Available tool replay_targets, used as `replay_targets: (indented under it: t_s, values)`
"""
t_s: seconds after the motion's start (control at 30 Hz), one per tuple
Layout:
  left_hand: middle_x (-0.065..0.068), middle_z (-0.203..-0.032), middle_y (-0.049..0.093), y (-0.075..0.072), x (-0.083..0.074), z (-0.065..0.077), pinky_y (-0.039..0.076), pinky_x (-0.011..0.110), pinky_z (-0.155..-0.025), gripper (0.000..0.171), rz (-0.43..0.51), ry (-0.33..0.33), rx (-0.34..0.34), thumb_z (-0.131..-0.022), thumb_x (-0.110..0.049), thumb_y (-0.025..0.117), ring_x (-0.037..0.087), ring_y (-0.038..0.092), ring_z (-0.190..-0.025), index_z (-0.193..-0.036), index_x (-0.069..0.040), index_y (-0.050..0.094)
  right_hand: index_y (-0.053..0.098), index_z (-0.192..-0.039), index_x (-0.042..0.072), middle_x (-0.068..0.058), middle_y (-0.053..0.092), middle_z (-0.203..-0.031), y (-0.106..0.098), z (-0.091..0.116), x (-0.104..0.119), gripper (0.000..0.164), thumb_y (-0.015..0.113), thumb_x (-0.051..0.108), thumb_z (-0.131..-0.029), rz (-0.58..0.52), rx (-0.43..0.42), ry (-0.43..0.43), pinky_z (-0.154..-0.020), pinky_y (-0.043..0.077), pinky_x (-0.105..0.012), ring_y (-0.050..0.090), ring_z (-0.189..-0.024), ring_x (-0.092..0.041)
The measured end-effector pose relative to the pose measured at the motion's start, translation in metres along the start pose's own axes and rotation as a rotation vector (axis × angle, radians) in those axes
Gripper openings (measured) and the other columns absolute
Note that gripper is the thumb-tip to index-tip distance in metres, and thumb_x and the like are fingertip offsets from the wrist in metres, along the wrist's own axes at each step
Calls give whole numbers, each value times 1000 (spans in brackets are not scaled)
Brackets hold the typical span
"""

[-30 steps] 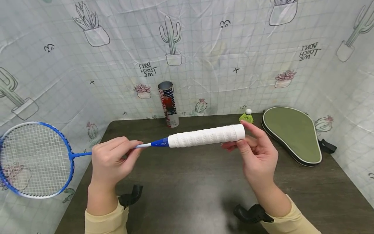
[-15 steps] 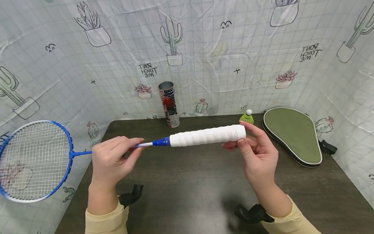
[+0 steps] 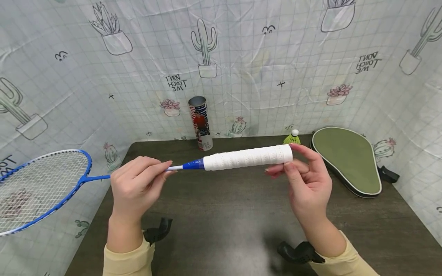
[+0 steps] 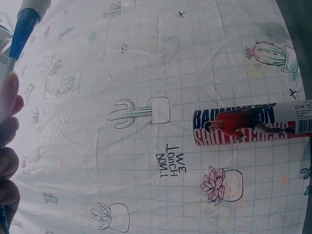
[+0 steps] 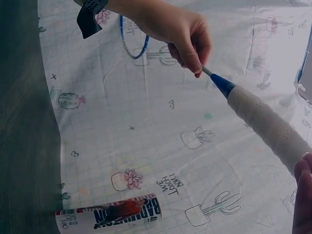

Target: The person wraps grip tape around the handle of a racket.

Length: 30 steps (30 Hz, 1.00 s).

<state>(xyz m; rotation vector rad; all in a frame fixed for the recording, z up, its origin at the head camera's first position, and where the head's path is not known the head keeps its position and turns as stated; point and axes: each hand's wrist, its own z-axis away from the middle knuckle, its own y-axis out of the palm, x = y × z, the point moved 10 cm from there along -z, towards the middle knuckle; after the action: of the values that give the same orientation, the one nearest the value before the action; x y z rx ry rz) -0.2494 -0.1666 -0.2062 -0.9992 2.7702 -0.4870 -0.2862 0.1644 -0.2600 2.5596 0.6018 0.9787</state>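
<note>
A blue and white badminton racket (image 3: pixel 248 157) is held level above the table, its strung head off to the left and its white wrapped handle to the right. My left hand (image 3: pixel 138 188) grips the thin shaft just left of the blue cone. At the butt end of the handle, my right hand (image 3: pixel 309 184) pinches it between thumb and index finger. In the left wrist view, fingers (image 4: pixel 9 92) show along the left edge with the blue cone (image 4: pixel 22 31) above them. The right wrist view has the wrapped handle (image 5: pixel 265 122) running down to the right-hand fingers.
A shuttlecock tube (image 3: pixel 200 122) stands at the back of the dark table (image 3: pixel 235 214). Near the back right are a yellow-green shuttlecock (image 3: pixel 292 137) and an olive racket case (image 3: pixel 347 161) with a black strap (image 3: pixel 388 174). A cactus-print cloth (image 3: pixel 241 69) hangs behind and at the sides.
The racket has rolled about its shaft, so its head now looks narrower and tilted. Both hands have shifted slightly right in view, keeping their holds.
</note>
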Motion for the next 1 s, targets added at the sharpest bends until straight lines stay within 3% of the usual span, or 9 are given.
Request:
replay_targets:
  t_s: [0.23, 0.5, 0.67, 0.73, 0.83, 0.9, 1.0]
  values:
    - [4, -70, 70, 2, -1, 1, 46, 28, -50, 28, 35, 14, 22, -97, -28, 74, 16, 58, -53, -85, -3, 82, 50, -129, -23, -20, 76, -83, -3, 0, 0, 37, 49, -26, -93, 42, -16, 7, -68, 62, -32, 76, -67, -26]
    - [3, -69, 70, 6, 0, 2, 47, 26, -50, 32, 52, 7, 83, -98, -30, 73, 14, 56, -52, -87, -2, 81, 56, -129, -21, -20, 77, -90, -6, 1, 3, 36, 60, -18, -94, 75, -1, -42, -66, 61, -30, 77, -67, -25]
    - [2, -68, 68, 6, 2, 5, 40, 21, -47, 33, 76, -8, 118, -99, -32, 72, 10, 48, -49, -88, -2, 81, 63, -119, -22, -10, 74, -79, -12, 0, 5, 32, 72, -10, -90, 188, -44, -74, -56, 53, -21, 64, -57, -13]
    - [0, -67, 67, 7, 3, 5, 38, 20, -47, 33, 82, -13, 137, -99, -33, 71, 8, 46, -49, -89, -3, 81, 65, -112, -23, -8, 71, -80, -15, -1, 8, 33, 77, -6, -87, 249, -78, -97, -57, 48, -19, 58, -64, -13]
    - [-2, -65, 65, 10, 3, 6, 35, 18, -47, 33, 88, -16, 165, -99, -34, 71, 6, 43, -49, -90, -4, 81, 67, -104, -24, -11, 69, -95, -16, -4, 10, 32, 80, -1, -87, 311, -105, -122, -68, 51, -20, 60, -83, -19]
    - [-4, -65, 64, 12, 4, 7, 33, 17, -47, 32, 88, -20, 186, -100, -35, 70, 5, 41, -49, -91, -5, 82, 65, -101, -25, -16, 69, -101, -14, -6, 12, 28, 77, -4, -88, 295, -93, -139, -76, 54, -24, 63, -94, -25]
    - [-6, -64, 63, 15, 5, 8, 30, 16, -47, 33, 82, -30, 216, -100, -35, 69, 3, 40, -50, -91, -7, 82, 64, -98, -26, -23, 73, -102, -10, -8, 14, 18, 70, -12, -89, 217, -60, -163, -75, 56, -27, 68, -96, -30]
